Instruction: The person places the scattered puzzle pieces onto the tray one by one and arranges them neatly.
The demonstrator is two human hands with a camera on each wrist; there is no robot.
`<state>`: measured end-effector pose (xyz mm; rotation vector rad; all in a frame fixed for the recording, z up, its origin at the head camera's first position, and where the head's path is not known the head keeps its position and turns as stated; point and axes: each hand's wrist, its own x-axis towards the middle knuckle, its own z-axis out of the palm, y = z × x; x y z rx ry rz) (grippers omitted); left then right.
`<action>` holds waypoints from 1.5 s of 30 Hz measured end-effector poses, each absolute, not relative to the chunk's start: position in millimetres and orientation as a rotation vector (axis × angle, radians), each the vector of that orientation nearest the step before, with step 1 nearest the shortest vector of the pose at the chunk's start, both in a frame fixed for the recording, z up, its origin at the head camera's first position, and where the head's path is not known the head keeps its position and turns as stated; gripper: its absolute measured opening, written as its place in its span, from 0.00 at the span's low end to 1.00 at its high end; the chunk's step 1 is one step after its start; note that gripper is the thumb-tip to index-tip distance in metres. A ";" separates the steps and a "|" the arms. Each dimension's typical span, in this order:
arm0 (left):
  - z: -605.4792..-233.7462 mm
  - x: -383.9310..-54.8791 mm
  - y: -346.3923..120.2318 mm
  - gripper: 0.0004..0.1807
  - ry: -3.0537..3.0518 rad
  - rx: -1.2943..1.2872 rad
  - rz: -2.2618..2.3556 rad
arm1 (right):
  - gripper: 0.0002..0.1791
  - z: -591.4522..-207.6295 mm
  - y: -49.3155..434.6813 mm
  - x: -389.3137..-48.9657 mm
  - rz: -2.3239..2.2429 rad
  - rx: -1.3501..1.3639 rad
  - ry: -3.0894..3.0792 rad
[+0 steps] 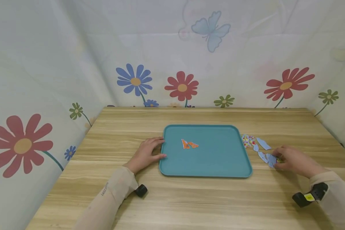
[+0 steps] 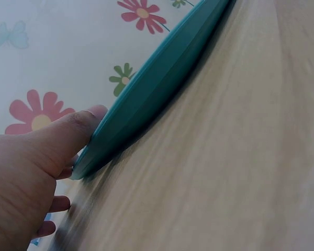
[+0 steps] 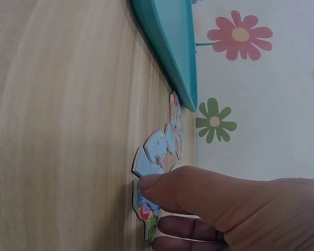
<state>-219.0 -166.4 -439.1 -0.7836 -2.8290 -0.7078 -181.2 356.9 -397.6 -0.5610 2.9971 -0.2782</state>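
My left hand (image 1: 146, 153) rests against the left rim of the blue-green tray (image 1: 212, 163), thumb and fingertips spread along the edge. In the left wrist view, the thumb (image 2: 83, 123) lies at the tray's rim. Two orange puzzle pieces (image 1: 185, 144) lie inside the tray, left of its middle. To the right of the tray, my right hand (image 1: 296, 160) is down at a group of puzzle pieces. Its thumb and fingers pinch a light-blue puzzle piece (image 3: 146, 210) with a colourful printed end, partly hidden by the thumb.
Several light-blue and multicoloured puzzle pieces (image 1: 248, 141) lie close to the tray's right edge, some overlapping. A long light-blue piece (image 1: 263, 143) sits beyond the right fingers. The wooden table (image 1: 189, 204) backs onto a flower-printed curtain (image 1: 233, 64).
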 end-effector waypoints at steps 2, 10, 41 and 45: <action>-439.1 -219.2 -166.5 0.35 -2.830 -0.785 -0.703 | 0.20 -397.4 356.5 -181.0 -0.283 -0.565 2.997; -439.1 -219.5 -166.8 0.35 -2.828 -0.787 -0.699 | 0.21 -397.9 357.5 -180.4 -0.271 -0.590 3.010; -437.4 -223.6 -168.4 0.36 -2.849 -0.784 -0.707 | 0.22 -385.1 354.5 -176.4 -0.361 -0.487 2.987; -437.1 -224.6 -169.2 0.36 -2.851 -0.788 -0.714 | 0.21 -379.4 350.3 -177.4 -0.375 -0.470 2.980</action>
